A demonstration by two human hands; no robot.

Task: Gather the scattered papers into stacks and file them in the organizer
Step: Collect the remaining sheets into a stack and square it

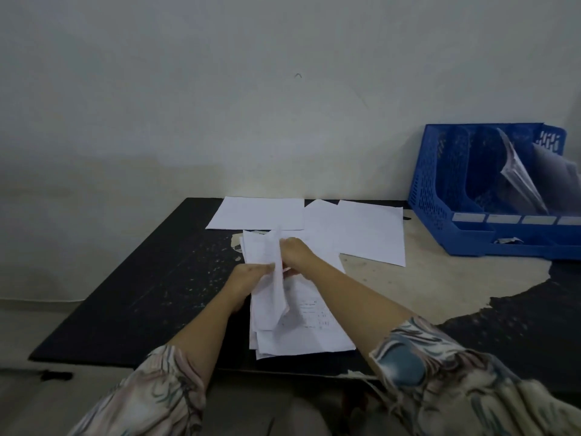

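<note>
From the head camera, both hands meet over the middle of a dark, worn bench [132, 278]. The left hand [248, 275] and the right hand [298, 251] each pinch a sheet of paper [276, 272] that is lifted and curled between them, so each grip is closed on that sheet. Beneath the hands lies a loose stack of papers [301, 328], some with printed lines (too small to read), their edges uneven and fanned at the near end.

Farther back, a blank sheet [257, 214] lies flat near the wall, and just to its right two more overlapping sheets [367, 231] lie on a pale patch where the bench's dark surface has peeled away.

At the right rear, against the wall, stands a blue perforated organizer [440, 184] with upright dividers. Some papers [522, 174] already lean tilted in its right-hand compartments. Patterned sleeves cover both forearms near the bottom edge.
</note>
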